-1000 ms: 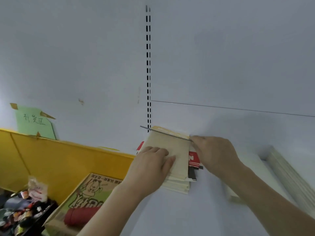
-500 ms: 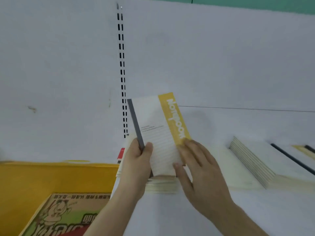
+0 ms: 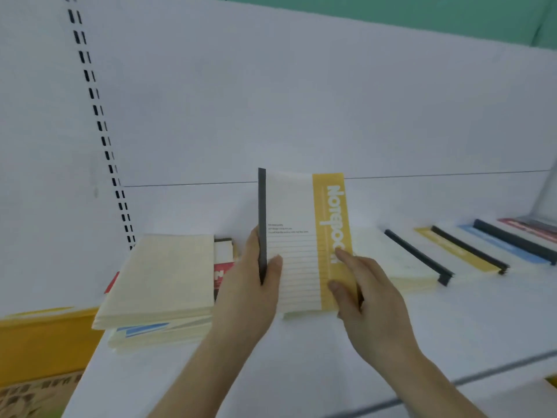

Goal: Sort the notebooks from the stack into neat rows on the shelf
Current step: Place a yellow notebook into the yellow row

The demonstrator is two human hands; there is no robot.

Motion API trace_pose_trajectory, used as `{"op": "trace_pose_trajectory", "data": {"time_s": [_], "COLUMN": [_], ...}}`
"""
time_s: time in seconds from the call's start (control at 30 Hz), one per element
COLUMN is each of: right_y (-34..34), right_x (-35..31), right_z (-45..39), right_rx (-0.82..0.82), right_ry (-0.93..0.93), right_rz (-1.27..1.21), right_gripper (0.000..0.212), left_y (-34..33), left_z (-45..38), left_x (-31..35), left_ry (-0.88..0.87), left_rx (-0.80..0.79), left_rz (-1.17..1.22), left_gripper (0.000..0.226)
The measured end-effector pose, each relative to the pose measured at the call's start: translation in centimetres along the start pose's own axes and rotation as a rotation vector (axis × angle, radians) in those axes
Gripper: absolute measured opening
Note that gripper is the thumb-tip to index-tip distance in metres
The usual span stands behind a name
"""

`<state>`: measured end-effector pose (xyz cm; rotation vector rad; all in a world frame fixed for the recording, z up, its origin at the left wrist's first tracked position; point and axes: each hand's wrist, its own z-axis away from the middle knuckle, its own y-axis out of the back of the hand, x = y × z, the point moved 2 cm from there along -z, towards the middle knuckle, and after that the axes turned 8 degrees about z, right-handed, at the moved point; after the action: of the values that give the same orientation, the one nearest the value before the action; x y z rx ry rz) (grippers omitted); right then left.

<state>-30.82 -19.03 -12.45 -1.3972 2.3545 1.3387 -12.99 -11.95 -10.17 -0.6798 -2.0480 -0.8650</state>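
A cream notebook with a yellow band and a dark spine [image 3: 297,242] is held upright above the white shelf [image 3: 301,357], its cover facing me. My left hand [image 3: 250,285] grips it along the dark spine, thumb on the cover. My right hand [image 3: 358,291] holds its yellow right edge, fingers on the front. To the left lies the stack of notebooks [image 3: 162,285], cream covers on top, red and blue ones showing beneath. To the right, a row of overlapping notebooks [image 3: 446,254] with dark spines lies flat on the shelf.
The white back panel [image 3: 301,101] has a column of black slots [image 3: 96,116] at left. A yellow bin [image 3: 39,342] stands below the shelf's left end, a printed carton [image 3: 33,396] inside it. The shelf's front edge runs across the lower right.
Both hands lifted the yellow-banded notebook off the stack, turned it upright, and carried it to the right, away from the stack. My view also swung right, revealing the row of notebooks.
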Motion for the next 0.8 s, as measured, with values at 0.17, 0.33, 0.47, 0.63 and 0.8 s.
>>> {"op": "trace_pose_trajectory", "data": {"time_s": [0.17, 0.33, 0.47, 0.63, 0.8], "right_y": [5.4, 11.9, 15.7, 17.9, 18.4], "right_x": [6.5, 14.7, 20.0, 25.3, 29.0], "right_z": [0.8, 0.7, 0.5, -1.4, -4.0], "right_rx": [0.049, 0.029, -0.047, -0.228, -0.371], "right_ry": [-0.059, -0.108, -0.154, -0.183, -0.12], "right_rz": [0.02, 0.163, 0.314, 0.343, 0.352], "right_gripper": [0.047, 0.049, 0.056, 0.075, 0.094], "left_y": [-7.9, -17.6, -24.1, -29.6, -33.0], "left_z": [1.1, 2.5, 2.6, 0.6, -2.2], "left_x": [3.9, 7.7, 9.6, 10.8, 10.4], "left_ry": [-0.02, -0.151, -0.26, -0.338, -0.374], "left_rx": [-0.039, -0.198, -0.349, -0.408, -0.482], "left_rz": [-0.024, -0.196, -0.452, -0.701, -0.839], "left_gripper": [0.091, 0.101, 0.103, 0.096, 0.097]}}
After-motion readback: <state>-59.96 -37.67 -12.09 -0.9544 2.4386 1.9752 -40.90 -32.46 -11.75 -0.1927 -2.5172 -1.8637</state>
